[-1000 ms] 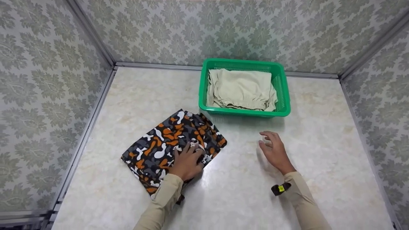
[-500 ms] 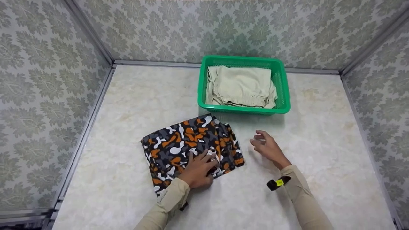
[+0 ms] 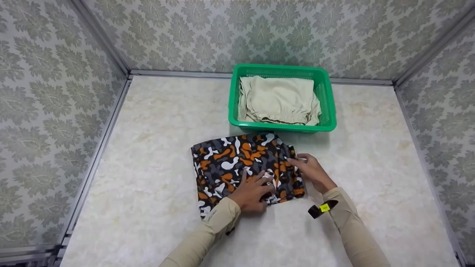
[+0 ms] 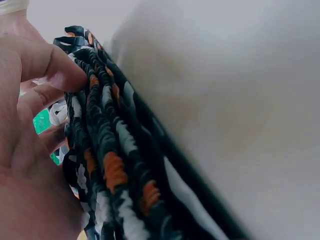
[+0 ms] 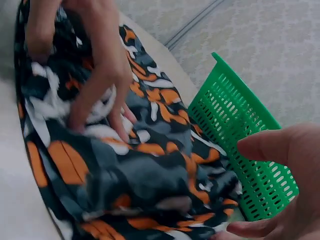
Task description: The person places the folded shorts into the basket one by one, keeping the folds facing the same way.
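Folded camouflage-patterned shorts [image 3: 226, 174] in black, grey, orange and white lie on the table in the head view. My left hand [image 3: 252, 193] rests on their near side, fingers spread over the cloth. In the left wrist view, a fingertip of that hand presses at the stacked, gathered waistband [image 4: 112, 170]. My right hand [image 3: 313, 172] is at the right edge of the shorts, its fingertips overlapping the cloth. The right wrist view shows the thumb [image 5: 265, 146] and fingers of that hand apart, beside the shorts' end.
A green perforated basket [image 3: 282, 127] stands just beyond the shorts, against the back wall. Folded beige clothing [image 3: 284, 96] with a gathered waistband lies in it. Patterned panels [image 3: 48, 111] border the pale table [image 3: 148, 178] at the back and sides.
The shorts have slid right and turned clockwise under my left hand, which moved right with them. Their right edge now meets my right hand, which shifted slightly left.
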`<state>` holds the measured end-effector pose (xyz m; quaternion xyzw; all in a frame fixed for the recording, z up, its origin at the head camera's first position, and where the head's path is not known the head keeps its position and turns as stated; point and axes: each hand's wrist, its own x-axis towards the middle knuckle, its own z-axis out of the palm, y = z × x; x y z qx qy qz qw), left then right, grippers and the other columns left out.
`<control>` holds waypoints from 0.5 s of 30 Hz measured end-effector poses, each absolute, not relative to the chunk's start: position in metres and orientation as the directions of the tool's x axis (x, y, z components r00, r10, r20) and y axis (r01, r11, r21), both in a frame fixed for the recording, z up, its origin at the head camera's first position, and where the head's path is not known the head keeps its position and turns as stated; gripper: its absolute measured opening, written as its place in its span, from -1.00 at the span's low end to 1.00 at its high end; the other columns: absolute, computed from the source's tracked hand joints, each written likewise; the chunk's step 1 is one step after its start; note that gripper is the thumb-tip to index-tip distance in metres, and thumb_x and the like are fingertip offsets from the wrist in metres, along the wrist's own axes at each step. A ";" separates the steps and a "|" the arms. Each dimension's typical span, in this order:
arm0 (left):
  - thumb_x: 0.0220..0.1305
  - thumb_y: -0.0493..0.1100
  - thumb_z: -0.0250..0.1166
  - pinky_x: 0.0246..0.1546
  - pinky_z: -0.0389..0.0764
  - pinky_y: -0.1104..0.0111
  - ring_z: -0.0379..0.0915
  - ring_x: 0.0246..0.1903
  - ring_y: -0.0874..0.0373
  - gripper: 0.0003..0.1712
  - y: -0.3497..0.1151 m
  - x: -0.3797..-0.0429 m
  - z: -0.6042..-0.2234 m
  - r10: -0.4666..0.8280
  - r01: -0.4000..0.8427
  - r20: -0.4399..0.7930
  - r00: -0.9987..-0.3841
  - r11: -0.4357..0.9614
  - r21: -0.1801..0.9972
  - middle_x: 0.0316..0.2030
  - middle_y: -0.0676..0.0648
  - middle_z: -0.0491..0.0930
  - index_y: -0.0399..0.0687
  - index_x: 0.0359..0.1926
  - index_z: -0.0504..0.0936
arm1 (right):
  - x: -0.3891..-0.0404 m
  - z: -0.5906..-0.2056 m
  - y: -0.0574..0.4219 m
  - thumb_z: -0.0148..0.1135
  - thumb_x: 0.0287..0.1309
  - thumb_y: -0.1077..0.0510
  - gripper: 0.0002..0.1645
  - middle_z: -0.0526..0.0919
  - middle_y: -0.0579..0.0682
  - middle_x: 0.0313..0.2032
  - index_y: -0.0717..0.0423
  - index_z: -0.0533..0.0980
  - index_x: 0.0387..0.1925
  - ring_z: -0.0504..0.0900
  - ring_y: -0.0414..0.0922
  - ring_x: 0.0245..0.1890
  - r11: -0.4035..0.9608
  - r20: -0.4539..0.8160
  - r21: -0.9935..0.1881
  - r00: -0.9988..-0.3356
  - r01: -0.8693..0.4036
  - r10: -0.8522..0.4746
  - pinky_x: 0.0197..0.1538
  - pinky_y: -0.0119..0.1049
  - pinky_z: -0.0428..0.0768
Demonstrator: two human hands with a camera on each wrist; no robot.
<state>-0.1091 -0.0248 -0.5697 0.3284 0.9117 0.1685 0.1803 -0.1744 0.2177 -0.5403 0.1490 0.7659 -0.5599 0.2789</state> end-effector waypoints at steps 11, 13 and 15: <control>-0.01 -0.08 0.45 0.39 -0.34 -0.34 -0.17 0.56 0.03 -0.16 0.003 -0.135 -0.569 0.720 0.574 -0.252 -0.647 0.677 0.460 0.51 0.02 0.21 0.18 0.39 0.51 | -0.170 -0.553 0.214 0.38 0.24 -0.18 -0.34 0.49 -0.06 -0.34 0.28 0.41 0.02 0.52 -0.20 -0.36 0.194 -0.543 -0.830 -0.837 0.523 -0.062 -0.29 -0.38 0.53; -0.03 -0.09 0.47 0.39 -0.34 -0.35 -0.15 0.56 0.04 -0.17 0.006 -0.138 -0.570 0.735 0.585 -0.241 -0.634 0.660 0.472 0.49 0.01 0.25 0.17 0.37 0.53 | -0.168 -0.555 0.213 0.42 0.20 -0.19 -0.39 0.51 -0.07 -0.36 0.23 0.44 -0.09 0.53 -0.19 -0.36 0.221 -0.519 -0.836 -0.854 0.502 -0.025 -0.29 -0.39 0.53; -0.04 -0.11 0.48 0.39 -0.33 -0.35 -0.13 0.55 0.05 -0.19 0.009 -0.140 -0.570 0.749 0.591 -0.230 -0.621 0.640 0.490 0.46 0.01 0.28 0.15 0.34 0.55 | -0.167 -0.557 0.213 0.45 0.15 -0.21 -0.42 0.54 -0.07 -0.31 0.17 0.46 -0.15 0.54 -0.17 -0.30 0.264 -0.500 -0.832 -0.866 0.487 0.019 -0.24 -0.38 0.53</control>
